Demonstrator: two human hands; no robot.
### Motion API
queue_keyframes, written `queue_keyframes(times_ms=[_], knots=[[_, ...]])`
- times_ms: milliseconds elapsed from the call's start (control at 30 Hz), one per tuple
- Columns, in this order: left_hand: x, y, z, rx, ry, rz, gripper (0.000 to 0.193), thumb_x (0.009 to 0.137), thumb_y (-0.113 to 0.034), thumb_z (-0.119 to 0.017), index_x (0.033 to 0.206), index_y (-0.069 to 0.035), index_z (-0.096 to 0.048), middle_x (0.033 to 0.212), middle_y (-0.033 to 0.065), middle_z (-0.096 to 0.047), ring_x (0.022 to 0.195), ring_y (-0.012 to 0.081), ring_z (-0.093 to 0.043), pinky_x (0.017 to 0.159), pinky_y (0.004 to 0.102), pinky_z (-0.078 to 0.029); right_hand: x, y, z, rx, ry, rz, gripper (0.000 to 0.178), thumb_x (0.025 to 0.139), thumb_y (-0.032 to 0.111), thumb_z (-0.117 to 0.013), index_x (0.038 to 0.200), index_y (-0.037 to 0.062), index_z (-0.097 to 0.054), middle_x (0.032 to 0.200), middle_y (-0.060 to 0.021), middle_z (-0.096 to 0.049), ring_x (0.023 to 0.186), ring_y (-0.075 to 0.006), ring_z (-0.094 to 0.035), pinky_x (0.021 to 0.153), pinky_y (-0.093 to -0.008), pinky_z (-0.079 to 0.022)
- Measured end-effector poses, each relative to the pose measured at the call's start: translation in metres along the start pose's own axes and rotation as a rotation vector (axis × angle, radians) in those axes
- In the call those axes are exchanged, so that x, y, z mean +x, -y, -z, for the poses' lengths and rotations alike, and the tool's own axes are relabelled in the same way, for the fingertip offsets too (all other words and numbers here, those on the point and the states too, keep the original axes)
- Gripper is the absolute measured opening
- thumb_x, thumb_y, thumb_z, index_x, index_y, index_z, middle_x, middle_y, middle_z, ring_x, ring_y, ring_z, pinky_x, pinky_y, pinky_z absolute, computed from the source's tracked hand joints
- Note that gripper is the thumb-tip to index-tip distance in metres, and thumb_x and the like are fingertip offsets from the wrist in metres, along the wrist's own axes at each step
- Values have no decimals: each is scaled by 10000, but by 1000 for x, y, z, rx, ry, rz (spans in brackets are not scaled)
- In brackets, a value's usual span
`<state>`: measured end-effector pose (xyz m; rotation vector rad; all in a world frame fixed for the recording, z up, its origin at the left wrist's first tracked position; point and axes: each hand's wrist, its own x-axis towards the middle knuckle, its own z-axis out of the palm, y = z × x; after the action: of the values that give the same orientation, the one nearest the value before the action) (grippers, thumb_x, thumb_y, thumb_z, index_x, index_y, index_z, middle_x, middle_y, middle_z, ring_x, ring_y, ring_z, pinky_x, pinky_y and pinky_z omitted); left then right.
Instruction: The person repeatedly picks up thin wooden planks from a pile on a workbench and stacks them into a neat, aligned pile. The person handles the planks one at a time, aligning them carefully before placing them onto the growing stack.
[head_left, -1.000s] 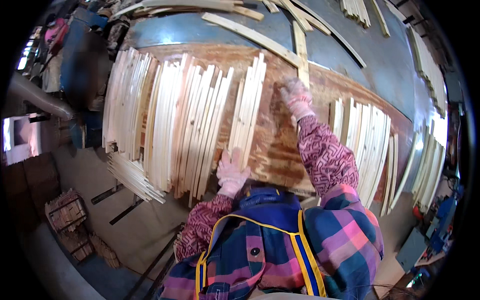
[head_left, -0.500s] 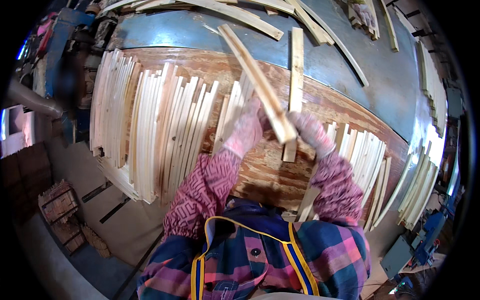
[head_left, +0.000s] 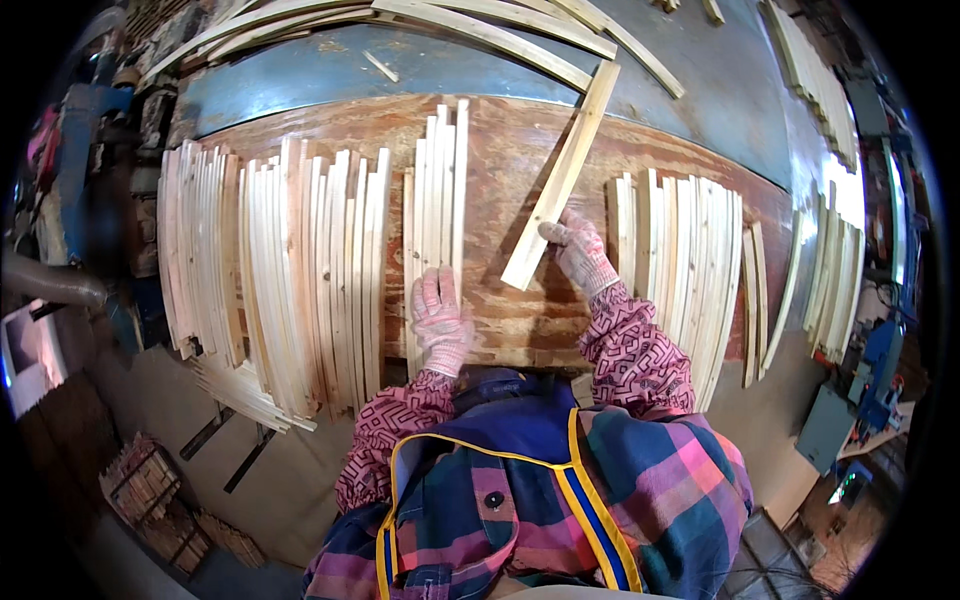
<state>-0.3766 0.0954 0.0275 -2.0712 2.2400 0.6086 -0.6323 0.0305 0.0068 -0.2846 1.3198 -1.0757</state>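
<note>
My left hand (head_left: 441, 318), in a pinkish knit glove, lies with its fingers stretched out on the near ends of a small row of pale wooden strips (head_left: 434, 195). In the gap to the right, my right hand (head_left: 579, 250), gloved the same way, grips a single wooden strip (head_left: 560, 180) near its lower end. That strip slants up and to the right, its far end reaching over the blue-grey metal surface. Its thumb shows on top of the wood; the other fingers are partly hidden beneath.
A reddish plywood board (head_left: 500, 330) carries the strips. Closely packed rows of strips stand at the left (head_left: 300, 270) and right (head_left: 690, 270). Longer boards (head_left: 490, 40) lie across the blue-grey metal table (head_left: 330, 75) at the back. Bundled wood (head_left: 145, 480) sits low at the left.
My left hand has let go of one strip and moved down-left onto the small row, which now holds a strip at its right edge. My right hand keeps the other strip, now tilted right.
</note>
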Motion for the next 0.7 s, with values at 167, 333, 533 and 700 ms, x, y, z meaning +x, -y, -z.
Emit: queue_keyframes(times_ms=[167,333,533,700], knots=[[19,-12,-4,-200,-112,-144,852,809,-455,-707,1506,-112,-357,1453,161,-424,1344,344,-381,1152,453,-302,-50,-39,19,-322,56,142,381,907,162,-630,1249,2,-584,988,-130,-689,862,-221,-666,767,-332,-545],[68,-57,26,-452,112,-239,738,824,-534,-674,1393,-83,-536,1457,150,-486,1376,361,-388,1156,418,-322,-64,6,-23,-849,459,-46,341,904,195,-651,1203,36,-606,969,-124,-670,903,-159,-650,747,-313,-557],[21,-26,-11,-144,-255,-80,609,766,-275,-682,1347,-126,-574,1421,168,-418,1284,437,-390,1100,527,-362,104,143,23,-1556,-415,399,587,919,420,-651,1407,118,-529,1356,-150,-588,1129,-298,-640,956,-362,-519],[5,-11,-17,58,-258,-139,606,758,-234,-654,1340,-116,-539,1382,191,-410,1244,457,-405,1077,558,-362,228,216,32,-1703,-528,374,640,882,329,-640,1475,252,-410,1458,-130,-484,1302,-311,-525,1028,-431,-486]])
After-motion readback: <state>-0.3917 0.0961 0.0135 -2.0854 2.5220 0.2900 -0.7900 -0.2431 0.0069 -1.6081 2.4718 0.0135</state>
